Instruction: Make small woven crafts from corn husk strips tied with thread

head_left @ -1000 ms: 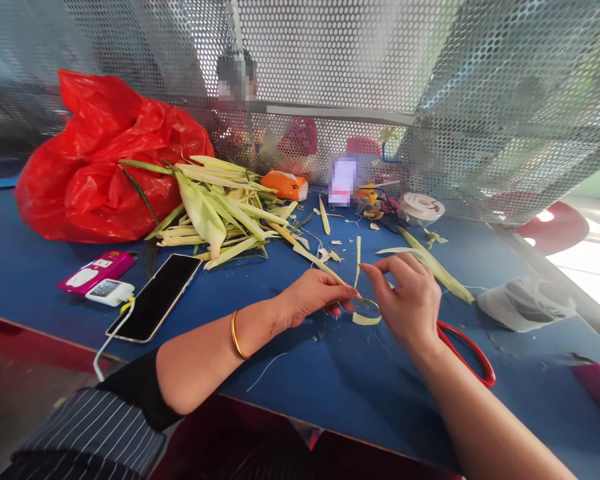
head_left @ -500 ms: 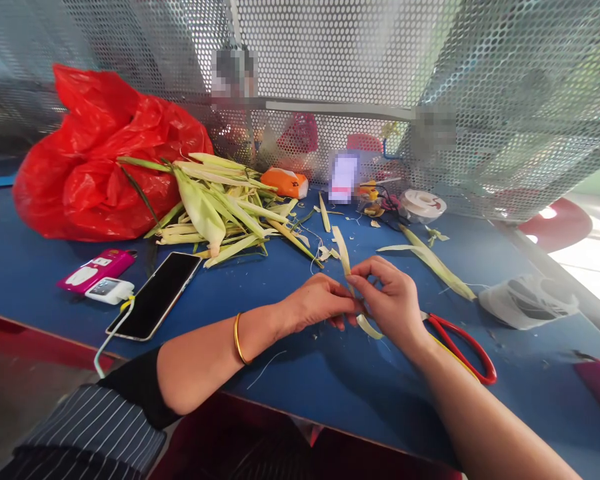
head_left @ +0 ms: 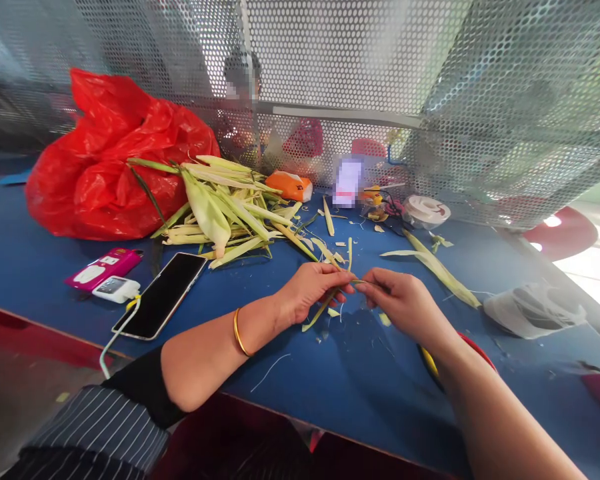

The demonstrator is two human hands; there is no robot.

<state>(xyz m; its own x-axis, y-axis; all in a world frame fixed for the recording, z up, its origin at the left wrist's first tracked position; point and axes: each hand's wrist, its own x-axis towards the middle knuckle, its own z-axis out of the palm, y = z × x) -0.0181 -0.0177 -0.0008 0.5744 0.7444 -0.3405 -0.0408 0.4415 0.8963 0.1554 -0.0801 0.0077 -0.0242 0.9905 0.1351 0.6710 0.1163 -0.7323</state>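
My left hand (head_left: pixel 314 292) is closed in a pinch on thin corn husk strips (head_left: pixel 320 315), which stick out above and below the fingers. Facing it, my right hand (head_left: pixel 396 295) pinches the end of a strip, the fingertips of both hands almost meeting. Husk scraps lie on the blue table (head_left: pixel 280 387) around them. Under my right forearm, scissors (head_left: pixel 430 365) show only parts of their red and yellow handles. A heap of pale green corn husks (head_left: pixel 240 223) lies beyond my left hand.
A red plastic bag (head_left: pixel 115 173) stands at the back left. Nearer are a black-screened phone (head_left: pixel 163 293) and a white corded device (head_left: pixel 116 289). To the right lie a long husk (head_left: pixel 445 273), a tape roll (head_left: pixel 427 210) and a translucent roll (head_left: pixel 533 310). A perforated screen (head_left: pixel 340 60) borders the back.
My hands have drawn slightly apart, and the wide upright strip between them now shows as narrower strips. My right forearm covers more of the scissors. The view has shifted slightly.
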